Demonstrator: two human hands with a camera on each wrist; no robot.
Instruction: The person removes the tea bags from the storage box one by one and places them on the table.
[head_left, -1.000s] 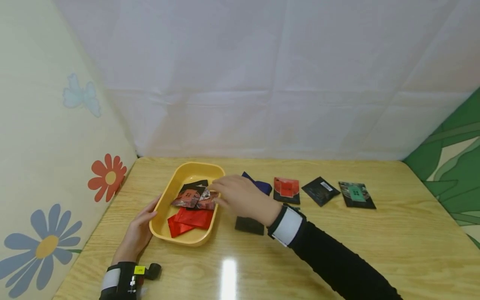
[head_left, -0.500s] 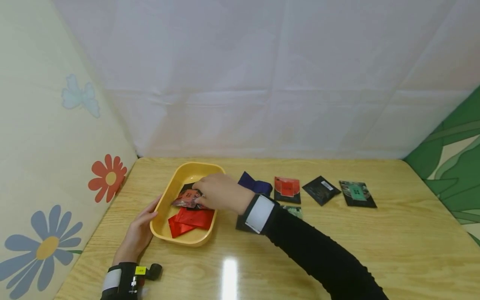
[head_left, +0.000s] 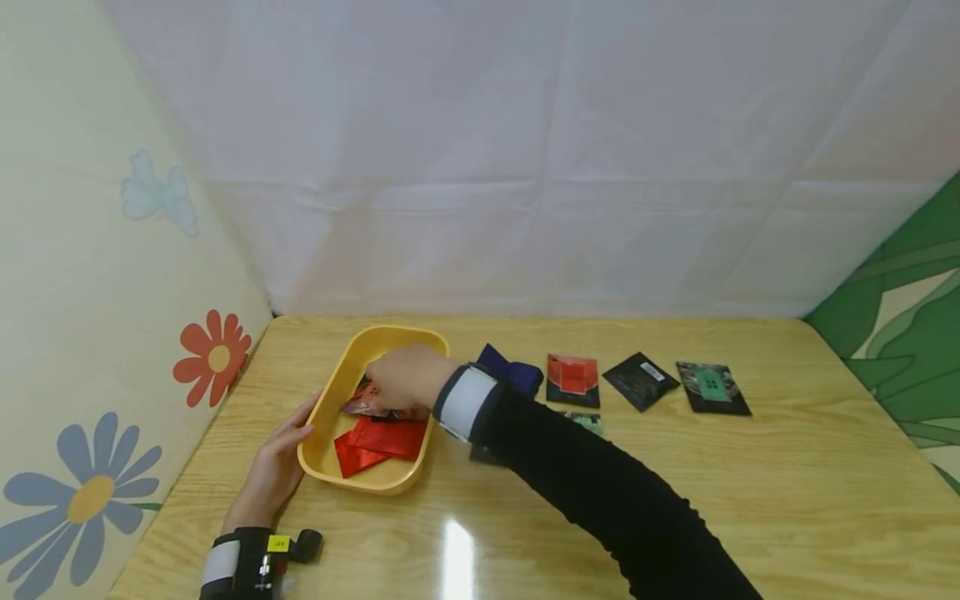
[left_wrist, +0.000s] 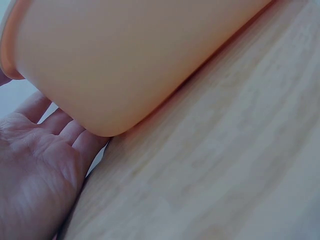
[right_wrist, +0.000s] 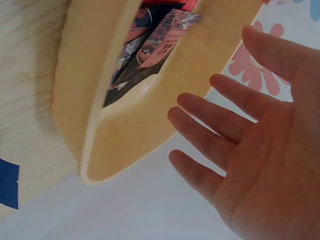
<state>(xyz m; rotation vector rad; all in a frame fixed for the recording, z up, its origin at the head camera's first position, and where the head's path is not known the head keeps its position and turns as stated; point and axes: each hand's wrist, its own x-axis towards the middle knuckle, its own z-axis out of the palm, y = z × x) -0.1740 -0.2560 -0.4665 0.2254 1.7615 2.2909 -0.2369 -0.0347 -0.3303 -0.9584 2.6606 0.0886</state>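
Observation:
My left hand [head_left: 273, 475] rests against the left outer wall of a yellow plastic tub [head_left: 315, 467]. In the left wrist view its fingers [left_wrist: 60, 122] reach out fairly straight along the tub's outside, their tips hidden behind it. My right hand [head_left: 408, 379] is over the tub, above several tea-like packets [head_left: 360, 400] with dark and pinkish-red print. The right wrist view shows that hand [right_wrist: 265, 135] with fingers spread and nothing in them. Two shiny red packets [head_left: 390, 437] lie at the tub's near end.
On the table right of the tub lie a dark blue item [head_left: 517, 375], a red-and-black packet [head_left: 573, 379], a black packet [head_left: 641, 382] and a green-and-black packet [head_left: 712, 387]. Another green-printed packet [head_left: 588, 422] is partly hidden by my right sleeve.
My right hand has moved left, from the tub's right rim to over the packets inside. The left hand and the tub stay put.

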